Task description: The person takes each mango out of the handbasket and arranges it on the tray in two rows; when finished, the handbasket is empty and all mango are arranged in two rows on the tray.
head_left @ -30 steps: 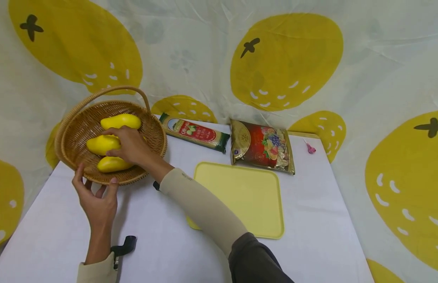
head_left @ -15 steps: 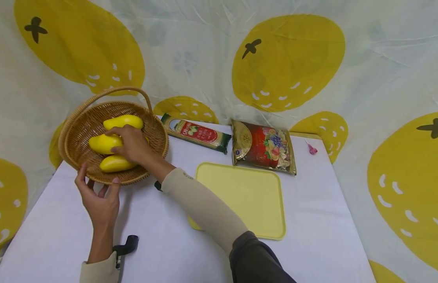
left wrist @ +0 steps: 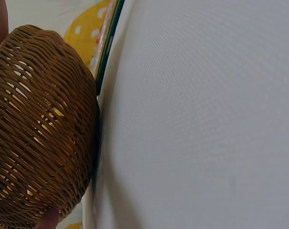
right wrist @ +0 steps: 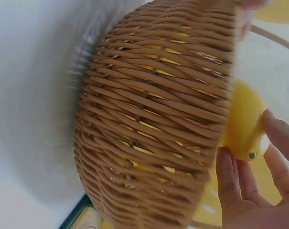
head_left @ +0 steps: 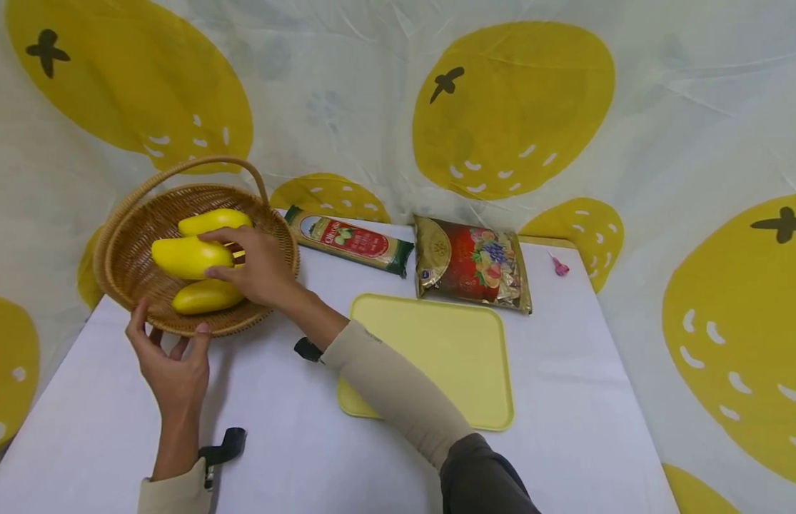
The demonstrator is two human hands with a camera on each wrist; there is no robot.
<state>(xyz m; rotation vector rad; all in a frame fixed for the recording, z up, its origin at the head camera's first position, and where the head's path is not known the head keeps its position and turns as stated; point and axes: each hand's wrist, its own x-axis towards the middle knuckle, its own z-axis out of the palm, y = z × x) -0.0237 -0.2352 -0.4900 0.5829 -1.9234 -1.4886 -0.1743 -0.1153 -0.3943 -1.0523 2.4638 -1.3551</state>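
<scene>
A round wicker basket (head_left: 137,221) with an arched handle stands tilted at the left of the table. My left hand (head_left: 175,371) holds its near rim; in the left wrist view a fingertip (left wrist: 48,219) lies against the weave. Inside the basket, my right hand (head_left: 263,268) pinches a yellow mango (head_left: 185,257) by its right end, thumb on the near side. The right wrist view shows this mango (right wrist: 244,119) beyond the rim, its stem end between the fingers. One mango (head_left: 214,221) lies behind it and another mango (head_left: 208,296) in front. More yellow peeks out behind the right hand.
A pale yellow tray (head_left: 436,357) lies mid-table, partly under the right forearm. Behind it are a long Olivoila packet (head_left: 353,243) and a red and gold bag (head_left: 471,264) with fruit pictures. A small pink item (head_left: 560,266) lies near the back right corner.
My right hand has drawn slightly right and raised the middle mango, which now shows larger above the others. The left hand keeps its hold on the basket.
</scene>
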